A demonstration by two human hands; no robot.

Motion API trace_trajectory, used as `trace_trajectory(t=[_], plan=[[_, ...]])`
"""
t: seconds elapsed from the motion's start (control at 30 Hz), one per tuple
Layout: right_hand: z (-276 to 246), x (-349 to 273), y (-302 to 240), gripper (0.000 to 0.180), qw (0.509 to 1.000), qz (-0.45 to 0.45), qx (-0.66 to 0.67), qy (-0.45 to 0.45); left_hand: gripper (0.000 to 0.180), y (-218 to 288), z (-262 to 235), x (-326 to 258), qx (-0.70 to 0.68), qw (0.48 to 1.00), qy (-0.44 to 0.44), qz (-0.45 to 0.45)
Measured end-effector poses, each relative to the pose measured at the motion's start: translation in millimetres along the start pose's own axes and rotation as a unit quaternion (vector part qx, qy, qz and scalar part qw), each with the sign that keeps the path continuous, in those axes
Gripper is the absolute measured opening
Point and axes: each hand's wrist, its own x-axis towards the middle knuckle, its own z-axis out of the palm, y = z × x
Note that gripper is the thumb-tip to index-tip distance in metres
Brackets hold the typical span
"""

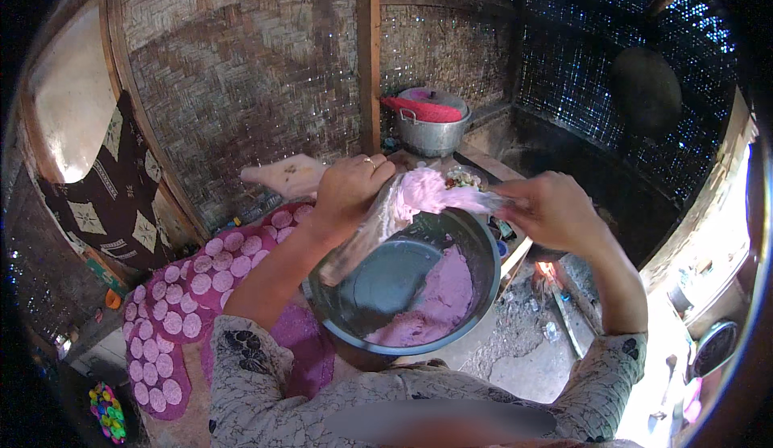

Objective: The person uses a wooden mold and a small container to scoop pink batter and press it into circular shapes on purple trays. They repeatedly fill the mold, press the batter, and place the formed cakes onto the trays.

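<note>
My left hand is closed round a wooden tool that looks like a hinged press, with one arm sticking out to the left and another slanting down over a basin. Soft pink dough is heaped on the tool's right end. My right hand grips a utensil, mostly hidden by the fingers and smeared dough; its end touches the heap. Below both hands stands a dark green basin. More pink dough lies in its right side.
Many round pink pieces lie on purple sheets at the left. A lidded metal pot with a red cloth stands at the back. Burning firewood is low at the right, near my right forearm. Woven walls enclose the space.
</note>
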Motion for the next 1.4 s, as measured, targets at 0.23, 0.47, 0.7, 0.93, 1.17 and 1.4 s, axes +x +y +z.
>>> trace_trajectory(t=[0.23, 0.47, 0.7, 0.93, 1.17, 1.4], plan=[[53.3, 2.4, -60.1, 0.051, 0.895, -0.139, -0.402, 0.131, 0.035, 9.6, -13.9, -3.0, -0.084, 0.987, -0.108, -0.086], [44.6, -25.4, -54.0, 0.049, 0.928, -0.102, -0.341, 0.111, 0.046, -27.7, -10.8, -39.7, -0.013, 0.990, -0.080, -0.119], [18.7, -6.1, -69.6, 0.041, 0.925, -0.083, -0.353, 0.115, 0.045, -15.9, -36.1, -25.1, -0.093, 0.983, -0.039, -0.156], [48.1, 3.9, -76.9, 0.042, 0.926, -0.128, -0.340, 0.106, 0.034, 4.2, -24.3, -23.7, -0.017, 0.991, -0.073, -0.112], [45.0, -23.9, -52.0, 0.039, 0.975, -0.016, -0.117, 0.186, 0.043, -34.3, -33.8, -57.4, 0.013, 0.977, 0.005, -0.211], [144.0, 24.4, -68.9, 0.040, 0.893, -0.003, 0.249, 0.375, 0.050, 30.4, -34.2, -12.8, -0.098, 0.973, 0.008, -0.207]])
